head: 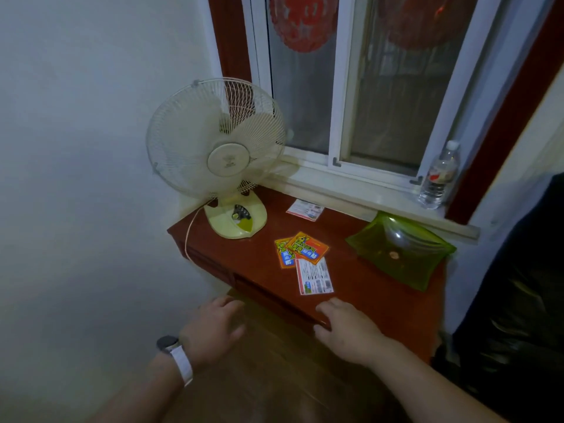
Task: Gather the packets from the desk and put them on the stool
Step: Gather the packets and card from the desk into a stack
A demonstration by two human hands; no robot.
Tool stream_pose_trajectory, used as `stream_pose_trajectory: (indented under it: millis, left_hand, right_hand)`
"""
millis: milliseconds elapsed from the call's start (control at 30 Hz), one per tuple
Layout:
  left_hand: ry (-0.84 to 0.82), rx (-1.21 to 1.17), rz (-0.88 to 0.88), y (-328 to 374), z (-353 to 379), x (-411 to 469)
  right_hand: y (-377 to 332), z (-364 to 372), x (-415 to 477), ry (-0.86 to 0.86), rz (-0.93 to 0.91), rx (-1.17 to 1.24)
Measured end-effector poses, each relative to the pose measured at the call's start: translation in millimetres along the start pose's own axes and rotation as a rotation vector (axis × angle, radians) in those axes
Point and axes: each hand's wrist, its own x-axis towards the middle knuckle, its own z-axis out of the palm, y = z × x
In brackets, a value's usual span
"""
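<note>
Several flat packets lie on the red-brown desk (253,264). Two orange packets (308,247) overlap near the middle, and a white-backed packet (314,276) lies just in front of them. Another white packet (305,209) sits apart at the back, near the window sill. My right hand (348,328) hovers over the desk's front edge, fingers spread and holding nothing, a short way below the white-backed packet. My left hand (213,328), with a watch on the wrist, is open in front of the desk's left corner. No stool is in view.
A cream table fan (219,157) stands on the desk's left end, its cord hanging over the side. A green glass dish (427,264) sits at the right. A water bottle (438,177) stands on the sill. A dark object (518,300) fills the right edge.
</note>
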Motion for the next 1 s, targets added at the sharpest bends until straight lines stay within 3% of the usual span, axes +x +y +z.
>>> stream_pose_trajectory:
  millis: [233,400,767,900,1000]
  left_hand:
    - [0.038,-0.102,-0.022,2.0,-18.2,71.2]
    - [0.011,-0.302,-0.037,-5.2,-8.6,119.0]
    - [-0.237,-0.298,0.048,-59.5,43.6,253.8]
    - [-0.502,-0.496,-0.019,-65.6,84.2,301.2]
    - [-0.531,-0.673,-0.091,-53.5,89.2,305.7]
  right_hand:
    - [14.4,-38.9,84.2,0.057,-0.024,-0.002]
    - [26.0,-19.4,131.6,-0.032,0.060,0.074]
    - [37.0,35.1,209.7,-0.185,0.466,0.170]
    - [33.5,41.0,233.6,-0.194,0.643,0.160]
    - [31.7,43.1,247.8,-0.163,0.731,0.169]
